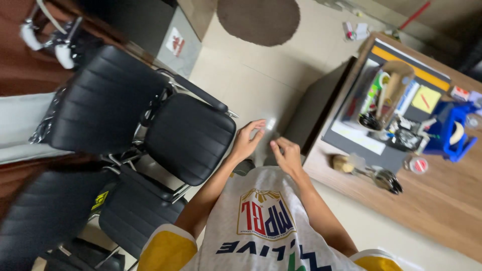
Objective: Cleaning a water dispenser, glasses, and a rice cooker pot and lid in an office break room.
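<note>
I'm wearing a white jersey (261, 221) with yellow sleeves and a red-blue-gold crest. Black ribbed chairs (188, 138) are sitting on a cream floor (261, 75). Brown round mat (258, 20), wood-grain desk (442, 200), blue tape dispenser (452, 133), yellow notepad (427, 99).

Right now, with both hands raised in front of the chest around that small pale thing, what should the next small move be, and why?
Probably bring the right hand in to pinch the small pale object too. The left hand alone seems to hold it by the fingertips, the right hovers just beside it, and the blur hides what the object is.
</note>
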